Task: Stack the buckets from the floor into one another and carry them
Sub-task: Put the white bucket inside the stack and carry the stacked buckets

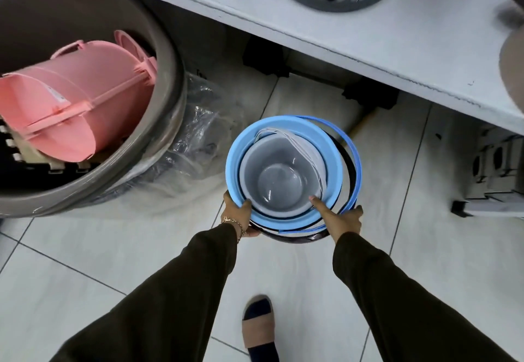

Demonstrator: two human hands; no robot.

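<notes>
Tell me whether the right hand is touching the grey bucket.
Touching. The head view shows the right hand with its index finger reaching over the blue bucket rim, the fingertip pressed against the grey bucket at its inner wall.

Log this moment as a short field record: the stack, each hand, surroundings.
stack: grey bucket nested in blue bucket, both inside a dark bucket
left hand: grips the blue rim, thumb over the edge
right hand: at the near rim, index finger inside the blue bucket
left of stack: large grey tub holding a pink bucket on its side
floor: white tiles
</notes>
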